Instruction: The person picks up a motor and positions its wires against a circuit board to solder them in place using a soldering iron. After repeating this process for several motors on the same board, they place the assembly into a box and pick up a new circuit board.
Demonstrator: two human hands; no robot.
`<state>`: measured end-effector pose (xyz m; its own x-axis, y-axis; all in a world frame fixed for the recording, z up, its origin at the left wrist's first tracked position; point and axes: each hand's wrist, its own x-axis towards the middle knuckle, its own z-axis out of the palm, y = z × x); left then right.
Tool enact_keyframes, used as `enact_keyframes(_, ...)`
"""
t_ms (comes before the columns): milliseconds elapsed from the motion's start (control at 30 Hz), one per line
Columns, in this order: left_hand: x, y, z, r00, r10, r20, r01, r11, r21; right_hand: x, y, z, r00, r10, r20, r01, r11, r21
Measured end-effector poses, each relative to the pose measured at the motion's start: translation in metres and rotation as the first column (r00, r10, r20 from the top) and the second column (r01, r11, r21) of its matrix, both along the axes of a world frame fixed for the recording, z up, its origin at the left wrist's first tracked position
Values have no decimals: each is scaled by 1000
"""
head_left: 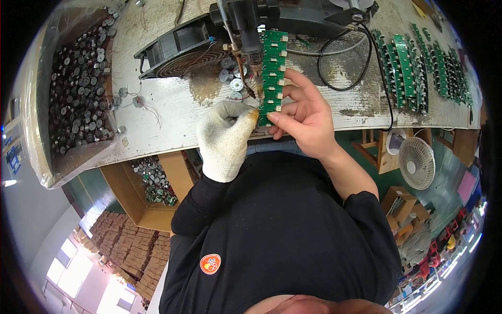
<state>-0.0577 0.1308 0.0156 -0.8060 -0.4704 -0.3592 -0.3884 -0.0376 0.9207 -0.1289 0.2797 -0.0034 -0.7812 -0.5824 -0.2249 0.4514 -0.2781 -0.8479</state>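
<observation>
A long green circuit board strip (273, 68) with white connectors along its edge stands lengthwise before me. My right hand (308, 118) grips its near end, thumb on top and fingers behind the right edge. My left hand (227, 133), in a white knit glove with a brown-stained thumb tip, is closed in a pinch beside the board's lower left edge. What it pinches is too small to make out. Just above the left fingertips hangs a soldering iron (254, 58) on a stand, with a thin copper-coloured tube (241, 70) angled down beside it. Small round motors (237, 85) lie behind the left hand.
A black fan (193, 49) lies left of the iron. A plastic-lined box (47, 170) of motors fills the far left. More board strips (402, 70) lie at the right, past a looped black cable (320, 73). Below the table are a cardboard box (123, 191) and a white fan (417, 162).
</observation>
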Motion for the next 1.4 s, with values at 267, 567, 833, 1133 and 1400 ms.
enact_keyframes(267, 5, -8, -11, 989, -63, -134, 35, 979, -200, -4, 1, 2, 997, -23, 74, 19, 998, 59)
enact_keyframes(567, 36, -102, 12, 955, -143, -262, -119, 622, -774, -4, 7, -12, 993, -84, -80, 94, 988, 125)
enact_keyframes(833, 20, -176, 23, 876, -355, 326, 405, 177, -897, -4, 2, -7, 994, -59, -97, 70, 991, 114)
enact_keyframes(1133, 31, -177, 28, 991, -119, -57, 77, 874, -480, -4, 2, -11, 996, -58, -73, 66, 990, 121)
enact_keyframes(1400, 34, -156, 28, 988, 48, -147, -46, 999, 22, -6, 3, -7, 995, -55, -87, 66, 989, 130)
